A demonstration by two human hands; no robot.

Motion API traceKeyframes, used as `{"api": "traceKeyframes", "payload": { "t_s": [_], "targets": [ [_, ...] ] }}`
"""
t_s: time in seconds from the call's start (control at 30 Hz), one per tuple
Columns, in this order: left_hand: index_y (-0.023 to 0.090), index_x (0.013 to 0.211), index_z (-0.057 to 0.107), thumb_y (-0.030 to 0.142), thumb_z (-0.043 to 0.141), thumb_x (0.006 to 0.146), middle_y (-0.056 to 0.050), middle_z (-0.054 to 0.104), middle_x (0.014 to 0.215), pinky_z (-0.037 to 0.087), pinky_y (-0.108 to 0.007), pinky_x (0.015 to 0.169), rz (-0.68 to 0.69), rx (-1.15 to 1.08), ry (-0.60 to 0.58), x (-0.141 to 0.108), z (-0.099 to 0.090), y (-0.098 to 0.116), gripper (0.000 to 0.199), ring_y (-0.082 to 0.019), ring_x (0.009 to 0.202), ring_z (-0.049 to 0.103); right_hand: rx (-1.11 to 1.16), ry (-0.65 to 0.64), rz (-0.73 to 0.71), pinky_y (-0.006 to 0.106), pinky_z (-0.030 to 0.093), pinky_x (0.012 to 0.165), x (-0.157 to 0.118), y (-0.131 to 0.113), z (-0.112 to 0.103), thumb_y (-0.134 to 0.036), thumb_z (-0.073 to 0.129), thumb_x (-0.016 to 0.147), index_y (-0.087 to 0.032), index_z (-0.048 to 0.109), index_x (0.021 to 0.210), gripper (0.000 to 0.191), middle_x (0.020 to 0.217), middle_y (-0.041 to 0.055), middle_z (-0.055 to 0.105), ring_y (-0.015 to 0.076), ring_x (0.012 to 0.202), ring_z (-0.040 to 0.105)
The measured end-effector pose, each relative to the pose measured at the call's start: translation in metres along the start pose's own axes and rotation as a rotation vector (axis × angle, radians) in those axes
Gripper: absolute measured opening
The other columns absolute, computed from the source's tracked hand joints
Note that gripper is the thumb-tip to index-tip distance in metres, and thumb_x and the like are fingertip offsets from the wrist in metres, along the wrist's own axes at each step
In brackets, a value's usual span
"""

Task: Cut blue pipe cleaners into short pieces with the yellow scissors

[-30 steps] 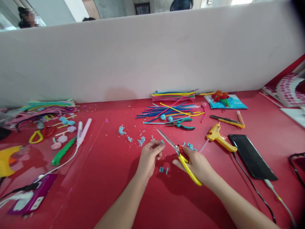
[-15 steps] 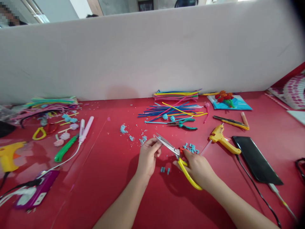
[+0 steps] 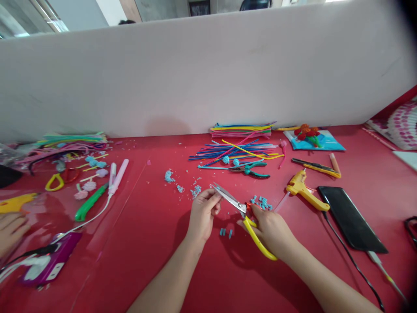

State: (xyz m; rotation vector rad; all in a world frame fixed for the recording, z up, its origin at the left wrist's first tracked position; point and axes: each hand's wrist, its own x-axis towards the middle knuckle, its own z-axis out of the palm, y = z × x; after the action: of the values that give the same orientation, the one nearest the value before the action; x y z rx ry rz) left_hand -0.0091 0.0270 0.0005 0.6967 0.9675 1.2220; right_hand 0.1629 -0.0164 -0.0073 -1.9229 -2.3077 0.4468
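Holding steady since a moment ago — my right hand (image 3: 272, 228) grips the scissors (image 3: 243, 211), blades parted; my left hand (image 3: 202, 214) pinches something hidden at their tip.

Two hands work scissors over blue scraps on a red tabletop.

The right hand (image 3: 272, 230) grips the yellow-handled scissors (image 3: 243, 213), blades parted and pointing up-left toward the left hand (image 3: 202, 214), whose pinched fingertips sit just beside the blade tips; whatever they pinch is too small to tell. A few blue cut pieces (image 3: 225, 232) lie on the tabletop (image 3: 146, 243) between the hands, more blue bits (image 3: 261, 202) just behind the right hand. Farther back lie loose pipe cleaners (image 3: 234, 152) and green pliers (image 3: 252, 168). To the right are a yellow glue gun (image 3: 304, 191) and a black phone (image 3: 350, 219). Another person's hand (image 3: 11, 230) shows at the left edge.
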Motion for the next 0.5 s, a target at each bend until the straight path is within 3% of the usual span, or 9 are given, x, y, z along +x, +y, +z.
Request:
{"api": "traceKeyframes", "payload": {
  "t_s": [0.5],
  "targets": [
    [0.013, 0.07, 0.057, 0.022, 0.064, 0.066, 0.004, 0.047, 0.054, 0.025, -0.015, 0.04, 0.024, 0.012, -0.015, 0.0004, -0.001, -0.0003, 0.012, -0.003, 0.045, 0.037, -0.029, 0.013, 0.0, 0.025, 0.018, 0.045, 0.0002, 0.0036, 0.0037, -0.053, 0.032, 0.08, -0.02, 0.043, 0.072, 0.036, 0.057, 0.0032, 0.057, 0.0157, 0.05, 0.053]
  ]
}}
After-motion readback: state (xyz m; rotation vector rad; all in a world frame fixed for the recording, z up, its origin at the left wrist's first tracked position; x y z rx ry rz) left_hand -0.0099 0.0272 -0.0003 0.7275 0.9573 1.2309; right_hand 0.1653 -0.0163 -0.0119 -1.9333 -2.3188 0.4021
